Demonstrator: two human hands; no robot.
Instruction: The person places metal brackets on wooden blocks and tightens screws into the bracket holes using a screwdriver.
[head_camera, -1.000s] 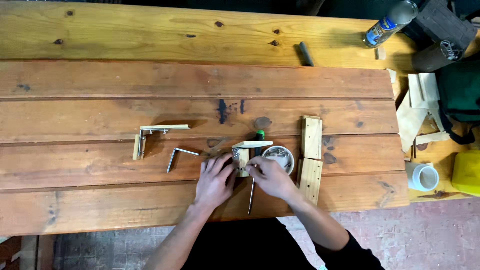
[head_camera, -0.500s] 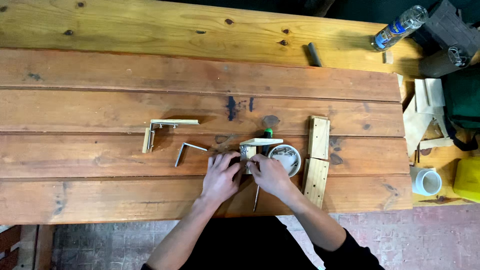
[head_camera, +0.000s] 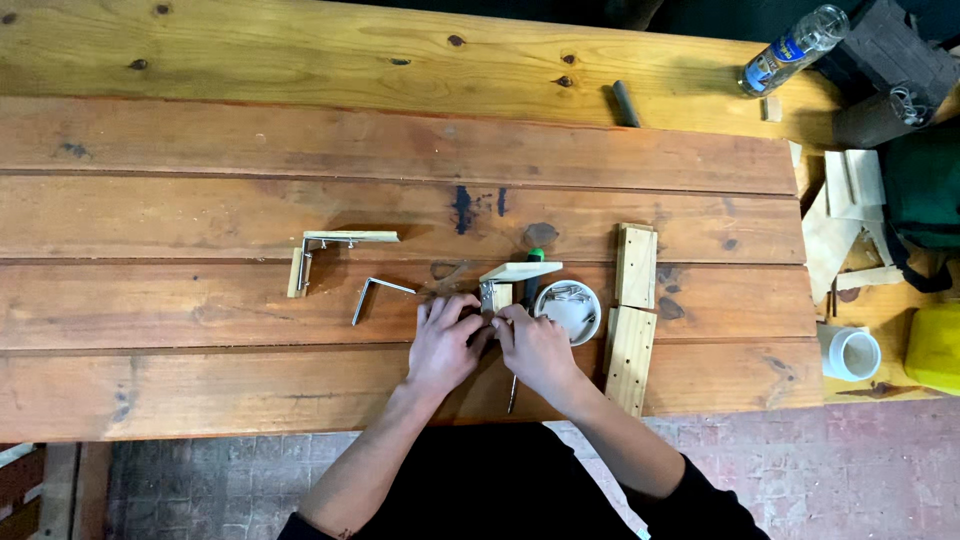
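Note:
My left hand (head_camera: 445, 338) and my right hand (head_camera: 532, 346) meet at a small wooden corner piece (head_camera: 512, 277) with a metal bracket on it, near the front of the wooden table (head_camera: 200, 200). Both hands pinch at the bracket on the piece's short upright leg. A screwdriver (head_camera: 513, 392) lies under my right hand, its tip toward the table's front edge and its green-ended handle beyond the piece. Right of my right hand sits a round white dish (head_camera: 572, 309) of screws.
A loose metal angle bracket (head_camera: 372, 294) and a second assembled wooden corner (head_camera: 328, 252) lie to the left. Two wooden blocks (head_camera: 632, 318) stand right of the dish. At the far right are a plastic bottle (head_camera: 790, 48), a white cup (head_camera: 851, 352), wood offcuts and a yellow container.
The hands stay at the corner piece with only small finger shifts. The camera view has drifted slightly.

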